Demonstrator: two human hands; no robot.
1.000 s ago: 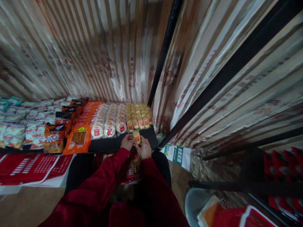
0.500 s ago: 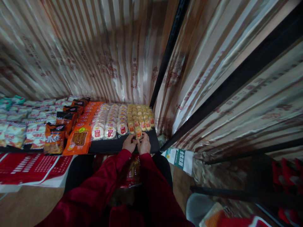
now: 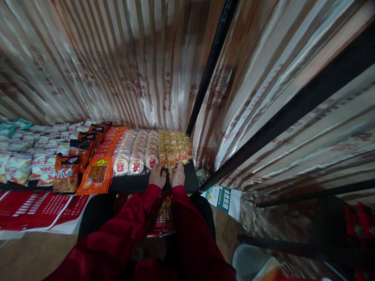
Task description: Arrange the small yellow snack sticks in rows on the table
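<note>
My left hand (image 3: 157,176) and my right hand (image 3: 177,175) meet at the front of the black shelf (image 3: 134,182), both in dark red sleeves. Their fingertips are pinched together on a small yellow snack packet (image 3: 171,160). It stands at the front of the rows of like yellow packets (image 3: 172,143). Rows of round white cakes (image 3: 135,150) lie just left of my left hand. A red bag (image 3: 163,218) rests on my lap below the hands.
Orange packets (image 3: 98,171), dark orange bags (image 3: 65,175) and white-green bags (image 3: 17,166) fill the shelf to the left. A red printed sheet (image 3: 35,208) hangs below. Striped foil walls (image 3: 117,66) and black posts (image 3: 212,66) close in. A green-white box (image 3: 225,197) sits right.
Both hands have moved forward from the shelf's edge to the front of the yellow rows, carrying the small yellow packet with them. It now stands in line with the row.
</note>
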